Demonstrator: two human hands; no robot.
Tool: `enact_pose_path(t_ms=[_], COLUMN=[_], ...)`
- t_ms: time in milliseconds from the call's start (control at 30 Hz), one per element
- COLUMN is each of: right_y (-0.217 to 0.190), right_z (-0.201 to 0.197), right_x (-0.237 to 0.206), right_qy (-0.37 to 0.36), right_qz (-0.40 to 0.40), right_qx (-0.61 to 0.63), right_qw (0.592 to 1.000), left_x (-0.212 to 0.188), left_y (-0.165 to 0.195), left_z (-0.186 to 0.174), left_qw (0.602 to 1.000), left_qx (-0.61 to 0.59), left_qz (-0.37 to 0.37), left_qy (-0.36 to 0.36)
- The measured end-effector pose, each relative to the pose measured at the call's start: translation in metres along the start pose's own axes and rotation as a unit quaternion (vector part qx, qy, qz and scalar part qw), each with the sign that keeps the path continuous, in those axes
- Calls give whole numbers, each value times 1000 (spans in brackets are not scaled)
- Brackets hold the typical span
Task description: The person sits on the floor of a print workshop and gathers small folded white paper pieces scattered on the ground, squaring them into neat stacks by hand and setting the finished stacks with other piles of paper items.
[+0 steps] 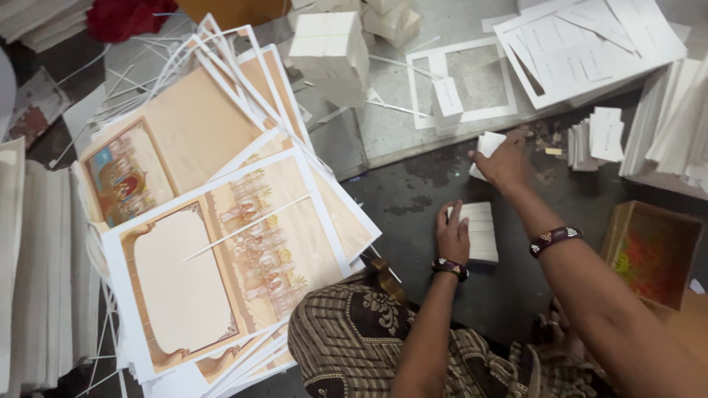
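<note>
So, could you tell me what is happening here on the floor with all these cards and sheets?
A person sits on the dark floor handling white paper. Their left hand rests on a neat stack of small white cards, while the right hand holds a few more small white cards further out. To their left lies a fanned pile of large printed peach-and-white sheets; an open brown cardboard box sits on the right.

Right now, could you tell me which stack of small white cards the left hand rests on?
The stack of small white cards nearest the person, under the left hand.
</note>
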State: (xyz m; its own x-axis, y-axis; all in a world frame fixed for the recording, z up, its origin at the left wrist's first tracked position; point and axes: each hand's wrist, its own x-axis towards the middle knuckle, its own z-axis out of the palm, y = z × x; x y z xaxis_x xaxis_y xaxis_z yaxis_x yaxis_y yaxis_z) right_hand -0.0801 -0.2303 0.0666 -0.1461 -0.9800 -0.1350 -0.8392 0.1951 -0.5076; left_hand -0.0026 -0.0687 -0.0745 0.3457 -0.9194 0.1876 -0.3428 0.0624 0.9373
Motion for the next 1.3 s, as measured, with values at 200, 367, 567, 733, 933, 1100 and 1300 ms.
enact_pose_path(t_ms=[200, 367, 567, 733, 933, 1100, 1300], right_y=[-3, 18, 26, 31, 51, 88, 95], right_z=[7, 6, 7, 6, -8, -14, 13], right_x=[5, 11, 19, 26, 34, -6, -58], right_qy=[-8, -1, -9, 5, -57, -65, 49], right_qz=[3, -38, -83, -83, -44, -149, -339], right_qx=[-32, -11, -60, -50, 273, 296, 34], right_qw=[999, 999, 995, 995, 959, 941, 939], left_x=[-1, -1, -1, -3, 0, -1, -1], left_y=[5, 4, 1, 2, 5, 2, -11], left_z=[0, 6, 8, 4, 2, 0, 2], left_qw=[1000, 1000, 1000, 1000, 1000, 999, 999], left_qx=[0, 17, -9, 10, 7, 26, -2], left_qz=[-18, 9, 6, -19, -11, -15, 34], left_qy=[-3, 12, 12, -8, 0, -12, 8])
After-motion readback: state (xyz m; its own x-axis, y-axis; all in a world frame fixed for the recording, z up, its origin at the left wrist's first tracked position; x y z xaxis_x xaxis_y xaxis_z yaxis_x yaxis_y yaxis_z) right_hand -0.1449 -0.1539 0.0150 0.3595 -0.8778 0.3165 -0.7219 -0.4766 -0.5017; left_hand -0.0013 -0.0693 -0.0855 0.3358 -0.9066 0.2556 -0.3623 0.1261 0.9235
